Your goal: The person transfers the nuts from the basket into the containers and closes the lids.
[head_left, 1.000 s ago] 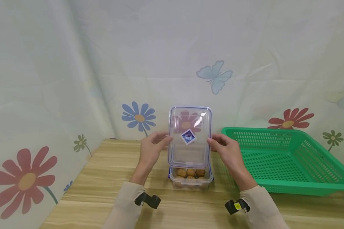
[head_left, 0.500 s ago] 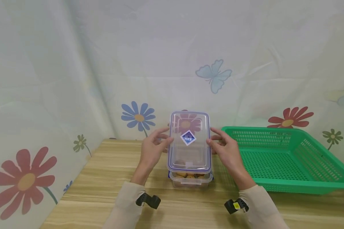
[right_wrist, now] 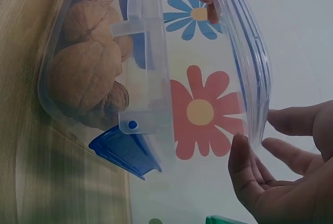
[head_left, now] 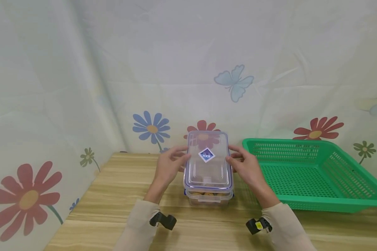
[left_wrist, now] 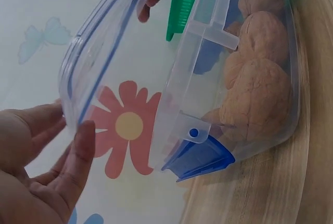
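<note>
A clear plastic lid (head_left: 196, 170) with a blue seal line and a diamond sticker is pinched at its left edge by my left hand (head_left: 168, 166) and at its right edge by my right hand (head_left: 246, 169). It hangs tilted over a clear food container (head_left: 208, 201), its near end low by the container's front rim and its far end higher. Inside the container lie several walnuts (left_wrist: 257, 96), mostly hidden from above. A blue latch (right_wrist: 127, 151) sticks outward from the container's side, and another blue latch (left_wrist: 200, 159) does so on the opposite side.
A green plastic basket (head_left: 314, 204) with perforated walls stands on the right of the wood-patterned table (head_left: 135, 167), close to my right forearm. Behind the table hangs a pale cloth (head_left: 182, 69) printed with flowers and a butterfly.
Both hands have lowered and tipped the lid from nearly upright toward flat. Its near end has come down over the container's front, covering more of the walnuts.
</note>
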A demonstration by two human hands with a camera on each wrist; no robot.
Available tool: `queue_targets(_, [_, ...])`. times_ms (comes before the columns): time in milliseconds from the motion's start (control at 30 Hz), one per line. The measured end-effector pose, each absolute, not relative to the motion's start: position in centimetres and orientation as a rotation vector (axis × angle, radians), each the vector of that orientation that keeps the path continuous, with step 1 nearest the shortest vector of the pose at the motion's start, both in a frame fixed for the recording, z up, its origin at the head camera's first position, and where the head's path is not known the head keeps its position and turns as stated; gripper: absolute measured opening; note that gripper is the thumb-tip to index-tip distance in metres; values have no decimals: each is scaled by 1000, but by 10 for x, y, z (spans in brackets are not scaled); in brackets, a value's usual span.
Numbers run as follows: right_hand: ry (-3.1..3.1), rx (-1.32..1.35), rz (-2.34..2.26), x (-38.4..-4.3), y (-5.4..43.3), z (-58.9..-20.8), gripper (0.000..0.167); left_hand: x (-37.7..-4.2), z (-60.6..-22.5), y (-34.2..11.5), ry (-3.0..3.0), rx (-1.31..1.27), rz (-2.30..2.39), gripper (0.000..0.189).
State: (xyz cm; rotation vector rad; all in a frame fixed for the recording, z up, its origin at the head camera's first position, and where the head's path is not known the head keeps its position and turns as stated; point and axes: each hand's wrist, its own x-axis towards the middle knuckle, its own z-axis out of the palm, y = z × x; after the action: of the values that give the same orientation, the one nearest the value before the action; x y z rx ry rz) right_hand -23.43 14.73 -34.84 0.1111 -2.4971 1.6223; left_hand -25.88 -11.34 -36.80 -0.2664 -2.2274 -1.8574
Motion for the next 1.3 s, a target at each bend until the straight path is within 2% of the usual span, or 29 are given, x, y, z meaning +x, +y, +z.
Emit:
queue_targets(600, [-2719,168,1346,-236,140,-360,48,-262,-381,-112,-2445,-200,-1776,38])
queue_targets(1300, [-2734,148,1267,-239,134,-371,45,-258,-384,-108,-2540,-166,-1585,39])
